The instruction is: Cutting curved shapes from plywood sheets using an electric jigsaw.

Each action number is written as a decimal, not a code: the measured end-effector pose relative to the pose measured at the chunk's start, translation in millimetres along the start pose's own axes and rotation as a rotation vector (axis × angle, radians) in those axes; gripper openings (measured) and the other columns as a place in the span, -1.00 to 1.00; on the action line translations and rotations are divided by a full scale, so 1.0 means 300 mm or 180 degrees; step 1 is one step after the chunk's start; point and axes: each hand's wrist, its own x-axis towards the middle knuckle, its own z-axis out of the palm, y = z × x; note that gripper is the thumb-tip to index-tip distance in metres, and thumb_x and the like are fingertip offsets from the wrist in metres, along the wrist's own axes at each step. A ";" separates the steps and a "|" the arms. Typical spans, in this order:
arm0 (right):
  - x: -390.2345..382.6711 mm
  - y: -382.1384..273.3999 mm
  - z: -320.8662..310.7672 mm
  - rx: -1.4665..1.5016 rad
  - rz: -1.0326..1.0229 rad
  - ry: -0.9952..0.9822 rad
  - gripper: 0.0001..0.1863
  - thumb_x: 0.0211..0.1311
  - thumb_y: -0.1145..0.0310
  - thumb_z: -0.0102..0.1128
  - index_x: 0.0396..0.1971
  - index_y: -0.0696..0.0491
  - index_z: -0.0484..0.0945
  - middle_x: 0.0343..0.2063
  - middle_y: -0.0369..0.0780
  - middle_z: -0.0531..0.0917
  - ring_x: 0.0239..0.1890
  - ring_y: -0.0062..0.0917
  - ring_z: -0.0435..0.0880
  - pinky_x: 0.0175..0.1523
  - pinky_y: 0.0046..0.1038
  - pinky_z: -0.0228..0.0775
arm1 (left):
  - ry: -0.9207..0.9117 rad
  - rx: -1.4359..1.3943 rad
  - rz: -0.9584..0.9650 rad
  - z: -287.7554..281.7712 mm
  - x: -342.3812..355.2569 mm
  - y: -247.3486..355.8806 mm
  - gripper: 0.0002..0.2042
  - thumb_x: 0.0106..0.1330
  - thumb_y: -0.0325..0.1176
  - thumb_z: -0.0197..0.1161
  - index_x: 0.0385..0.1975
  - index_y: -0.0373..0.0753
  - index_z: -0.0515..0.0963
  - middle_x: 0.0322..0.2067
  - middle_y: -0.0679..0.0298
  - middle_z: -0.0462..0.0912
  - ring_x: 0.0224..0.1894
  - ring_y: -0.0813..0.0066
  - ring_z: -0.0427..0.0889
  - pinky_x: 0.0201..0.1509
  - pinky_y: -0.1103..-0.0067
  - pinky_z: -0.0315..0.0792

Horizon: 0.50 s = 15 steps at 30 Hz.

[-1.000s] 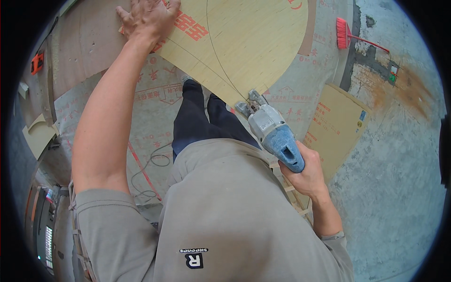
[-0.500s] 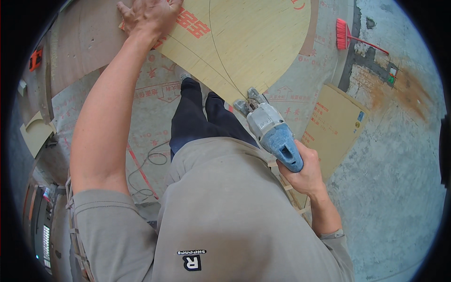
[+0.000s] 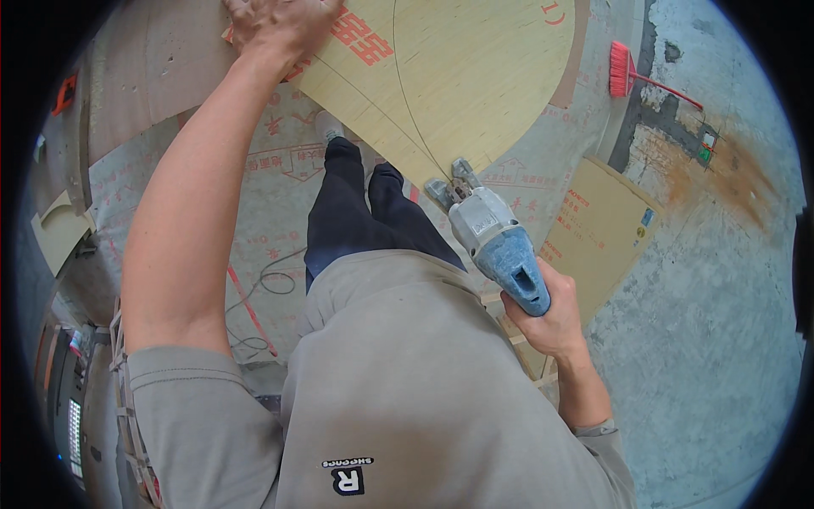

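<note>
**Power saw at the board's near corner, left hand braced far off**

Against the earlier views, the pale plywood board [image 3: 483, 76] sits slightly farther right relative to the blue-and-grey power saw [image 3: 502, 242], and its drawn curve [image 3: 401, 81] points closer to the gap between the saw's two front prongs. I judge that this lines tool and mark up better. Whether the blade is in the wood is too small to tell.

The right hand [image 3: 553, 307] wraps closed around the saw's rear handle. The left hand [image 3: 280, 30] lies over the board's far left part; its fingertips run out of view, so I cannot tell whether they spread or pinch.

The person's dark-trousered legs [image 3: 341, 199] stand below the board's near left edge, the closest obstacle to the saw's working end. To their left, a grey cord [image 3: 262, 278] loops on the printed floor sheeting [image 3: 280, 204]; where it leads is unclear. At right, a tan panel [image 3: 598, 229] lies beyond the right hand, and a red broom [image 3: 621, 69] is farther off, well apart from the saw.
</note>
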 end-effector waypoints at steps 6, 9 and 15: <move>0.005 -0.026 -0.001 -0.0044 -0.0068 0.0014 -0.76 0.01 0.54 0.37 -0.27 0.16 0.59 -0.50 -0.18 0.64 -0.46 -0.48 0.59 -0.21 -0.44 0.48 | -0.0030 0.0054 -0.0012 0.006 -0.001 0.000 -0.26 0.46 0.07 -0.05 0.51 -0.27 0.06 0.60 0.13 -0.09 0.65 0.19 -0.18 0.64 0.00 -0.39; 0.007 -0.021 -0.002 -0.0108 -0.0066 0.0001 -0.74 0.00 0.54 0.37 -0.25 0.16 0.59 -0.47 -0.17 0.65 -0.43 -0.46 0.61 -0.18 -0.44 0.48 | -0.0018 -0.0006 0.0019 0.003 0.002 -0.003 -0.26 0.45 0.07 -0.04 0.51 -0.27 0.07 0.60 0.12 -0.08 0.65 0.19 -0.18 0.64 0.00 -0.39; 0.007 -0.027 -0.001 -0.0041 -0.0022 -0.0022 -0.71 -0.01 0.56 0.36 -0.21 0.17 0.61 -0.43 -0.16 0.66 -0.40 -0.44 0.62 -0.15 -0.45 0.48 | 0.0056 -0.0008 0.0016 0.007 0.000 -0.002 -0.26 0.44 0.07 -0.03 0.50 -0.29 0.08 0.59 0.11 -0.06 0.64 0.18 -0.17 0.64 -0.01 -0.39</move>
